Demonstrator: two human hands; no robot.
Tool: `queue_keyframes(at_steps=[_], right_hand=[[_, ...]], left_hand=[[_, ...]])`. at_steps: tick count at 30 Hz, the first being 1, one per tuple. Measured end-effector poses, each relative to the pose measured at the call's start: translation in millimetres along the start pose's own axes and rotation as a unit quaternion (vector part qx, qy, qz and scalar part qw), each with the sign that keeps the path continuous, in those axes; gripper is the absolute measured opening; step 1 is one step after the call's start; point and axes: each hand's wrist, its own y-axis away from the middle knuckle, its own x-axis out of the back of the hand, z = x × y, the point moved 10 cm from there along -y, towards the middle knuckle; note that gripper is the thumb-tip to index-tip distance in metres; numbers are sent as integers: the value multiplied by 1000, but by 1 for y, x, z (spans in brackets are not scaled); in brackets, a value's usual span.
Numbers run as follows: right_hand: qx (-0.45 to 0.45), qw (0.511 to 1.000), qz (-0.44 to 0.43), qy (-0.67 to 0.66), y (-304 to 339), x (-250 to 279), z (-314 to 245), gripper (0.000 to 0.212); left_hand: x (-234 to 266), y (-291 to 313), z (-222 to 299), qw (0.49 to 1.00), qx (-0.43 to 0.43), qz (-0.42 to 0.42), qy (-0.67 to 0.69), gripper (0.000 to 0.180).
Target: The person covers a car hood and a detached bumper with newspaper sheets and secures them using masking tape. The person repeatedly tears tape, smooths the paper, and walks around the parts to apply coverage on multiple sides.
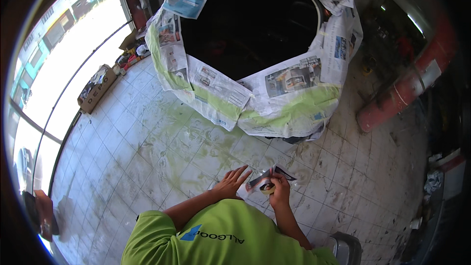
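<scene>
In front of my body, my left hand (233, 183) has its fingers spread and holds nothing that I can see. Its fingertips are close to the left edge of a small printed newspaper piece (259, 178). My right hand (280, 191) is closed around a roll of masking tape (267, 187), with the paper piece at the same fingers. Whether the tape is stuck to the paper cannot be made out. Ahead stands a large rounded body with a dark opening (250, 29), framed by taped newspaper sheets (216, 86) that bear light green paint marks.
Green smears mark the tiled floor (171, 147). At the left, a cardboard box (98, 88) stands by the bright doorway. A thick red cylinder (392, 100) leans at the right. Behind my right arm is a grey plastic stool (346, 248). Clutter lines the right edge.
</scene>
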Motion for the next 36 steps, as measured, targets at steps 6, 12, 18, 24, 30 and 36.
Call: queue_keyframes(at_steps=[6,12,18,24,30,36], right_hand=[[-67,989,-130,18,-62,-199,20,16],[53,944,-141,293,-117,-278,26,49],[98,820,-255,504,-203,-409,78,62],[6,676,-434,596,-281,-629,146,23],[-14,689,-512,513,-327,-809,185,19],[25,727,-481,490,-328,-971,194,36]], left_hand=[[136,23,-151,968,18,249,37,54],[220,27,-256,956,101,249,121,45],[283,44,-365,915,106,232,311,43],[356,134,-532,659,215,361,624,57],[457,192,-611,617,152,460,620,65],[475,227,-714,546,121,497,664,70]])
